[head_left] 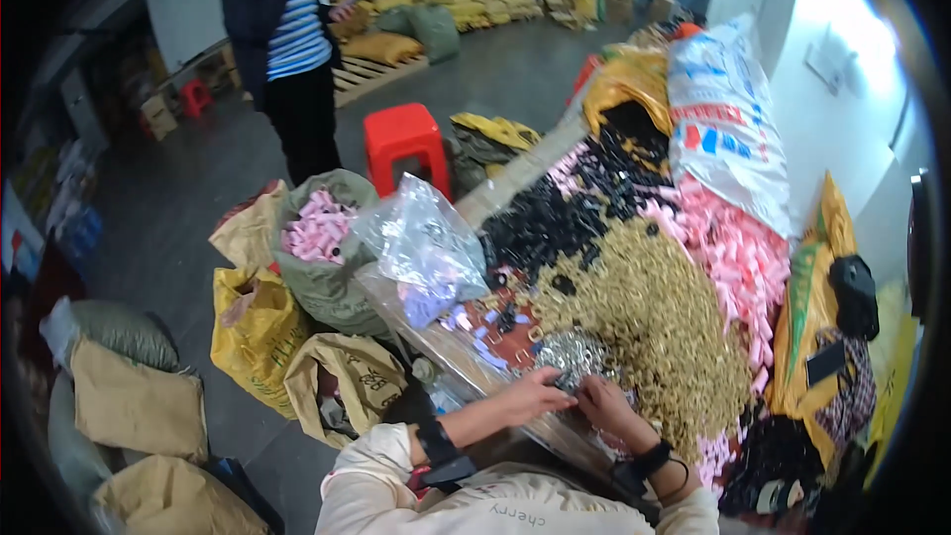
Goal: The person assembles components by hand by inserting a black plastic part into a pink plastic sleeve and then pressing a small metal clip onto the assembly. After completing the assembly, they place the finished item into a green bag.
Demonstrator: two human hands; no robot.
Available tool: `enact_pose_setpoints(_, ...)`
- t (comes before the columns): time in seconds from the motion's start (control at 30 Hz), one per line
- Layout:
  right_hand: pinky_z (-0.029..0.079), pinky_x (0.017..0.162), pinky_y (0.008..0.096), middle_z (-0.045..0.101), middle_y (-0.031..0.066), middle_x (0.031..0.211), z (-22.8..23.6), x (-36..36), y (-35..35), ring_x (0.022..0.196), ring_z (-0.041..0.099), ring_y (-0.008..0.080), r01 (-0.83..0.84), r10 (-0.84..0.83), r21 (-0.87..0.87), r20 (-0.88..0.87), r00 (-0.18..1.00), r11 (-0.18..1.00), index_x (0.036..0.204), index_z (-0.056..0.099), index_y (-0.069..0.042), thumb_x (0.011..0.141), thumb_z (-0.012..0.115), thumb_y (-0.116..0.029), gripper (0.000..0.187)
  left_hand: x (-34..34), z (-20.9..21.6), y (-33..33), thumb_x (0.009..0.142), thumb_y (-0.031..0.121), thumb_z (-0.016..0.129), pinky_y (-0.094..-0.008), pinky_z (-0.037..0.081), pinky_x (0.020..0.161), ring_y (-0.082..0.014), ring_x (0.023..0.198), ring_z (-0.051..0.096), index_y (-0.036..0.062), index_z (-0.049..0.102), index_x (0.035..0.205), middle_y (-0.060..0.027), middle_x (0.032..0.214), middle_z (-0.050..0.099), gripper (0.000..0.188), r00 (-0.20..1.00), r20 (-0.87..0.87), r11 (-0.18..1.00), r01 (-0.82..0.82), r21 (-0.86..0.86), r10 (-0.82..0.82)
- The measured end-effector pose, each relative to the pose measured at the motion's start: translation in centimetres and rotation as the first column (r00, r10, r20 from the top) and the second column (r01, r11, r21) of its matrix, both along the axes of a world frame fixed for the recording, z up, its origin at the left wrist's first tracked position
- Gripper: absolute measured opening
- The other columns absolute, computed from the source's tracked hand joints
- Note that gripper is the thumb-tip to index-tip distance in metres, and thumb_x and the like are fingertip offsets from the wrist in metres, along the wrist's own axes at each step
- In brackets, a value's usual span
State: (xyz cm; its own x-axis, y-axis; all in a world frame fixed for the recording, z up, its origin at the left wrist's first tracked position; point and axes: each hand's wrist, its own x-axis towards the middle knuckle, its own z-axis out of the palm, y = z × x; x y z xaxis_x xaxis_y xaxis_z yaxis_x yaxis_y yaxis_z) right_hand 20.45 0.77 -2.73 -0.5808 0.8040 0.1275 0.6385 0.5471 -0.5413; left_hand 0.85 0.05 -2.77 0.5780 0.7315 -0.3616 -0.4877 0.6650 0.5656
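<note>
My left hand [538, 396] reaches over the near edge of the table, its fingers drawn together beside a small heap of shiny silver metal pieces [573, 352]. Close by on its right, my right hand [605, 405] is also closed, fingertips pinched. Whatever either hand grips is too small to make out. Beyond them spreads a wide pile of gold-coloured small rings or buckles [654, 307]. Left of the silver heap lie scattered lilac pieces [483, 349] on a reddish-brown surface. Black pieces [545, 228] lie behind, and pink pieces [738, 267] form a band on the right.
A clear plastic bag [421, 238] of lilac pieces sits on the table's left edge. Open sacks, one holding pink pieces [319, 226], stand beside it. Behind are a red stool [406, 144] and a standing person [287, 40]. A white sack [728, 119] leans at the back right.
</note>
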Motion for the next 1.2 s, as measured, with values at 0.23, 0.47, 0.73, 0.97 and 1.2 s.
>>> enact_pose_setpoints(0.23,0.042,0.052,0.0234,0.051,0.0026,0.071,2.9,0.6,-0.9,0.061,0.051,0.0096,0.027,-0.314,-0.605,-0.373,0.873,0.795,0.091,0.044,-0.002,0.082,0.05,-0.007,0.012,3.5,-0.3,1.1,0.074,0.009,0.061,-0.0224,0.046,0.061,-0.0114,0.073,0.055,0.0012,0.047,0.102,-0.0073,0.082,0.056,0.032,0.862,-0.469,0.754,0.176,0.632,0.191)
enact_pose_setpoints(0.47,0.043,0.055,0.0206,0.053,0.0038,0.075,7.1,-0.7,-1.8,0.063,0.051,0.0094,-0.067,-0.576,-0.793,-0.495,0.65,0.605,0.1,0.041,-0.003,0.084,0.045,-0.003,0.017,4.1,-0.9,2.1,0.073,0.012,0.063,-0.0238,0.044,0.059,-0.0083,0.069,0.052,0.0004,0.052,0.091,-0.0039,0.079,0.057,0.024,0.901,-0.369,0.677,0.127,0.725,0.227)
enact_pose_setpoints(0.73,0.044,0.056,0.0216,0.053,0.0049,0.074,5.5,0.5,-1.2,0.062,0.052,0.0104,-0.151,-0.604,-0.811,-0.531,0.595,0.565,0.105,0.04,-0.002,0.085,0.042,-0.004,0.02,3.7,0.9,2.3,0.074,0.018,0.062,-0.0302,0.042,0.057,-0.0144,0.066,0.052,0.0009,0.052,0.084,-0.0081,0.07,0.055,0.022,0.815,-0.53,0.57,0.326,0.754,0.234)
enact_pose_setpoints(0.97,0.044,0.056,0.0225,0.054,0.005,0.074,4.9,0.7,-0.9,0.061,0.052,0.0107,-0.191,-0.575,-0.779,-0.582,0.575,0.598,0.101,0.042,-0.001,0.085,0.043,-0.005,0.017,3.6,1.4,2.5,0.076,0.023,0.059,-0.0326,0.039,0.055,-0.0214,0.061,0.05,0.0004,0.048,0.079,-0.0135,0.065,0.05,0.025,0.775,-0.523,0.501,0.315,0.806,0.355)
enact_pose_setpoints(1.2,0.044,0.056,0.023,0.055,0.0053,0.071,4.9,1.0,-0.8,0.06,0.052,0.0112,-0.196,-0.52,-0.748,-0.601,0.608,0.635,0.091,0.046,-0.002,0.085,0.044,-0.007,0.008,3.9,0.9,2.8,0.076,0.023,0.059,-0.0323,0.039,0.054,-0.0193,0.059,0.048,0.0012,0.048,0.079,-0.0114,0.063,0.049,0.025,0.794,-0.469,0.527,0.228,0.819,0.386)
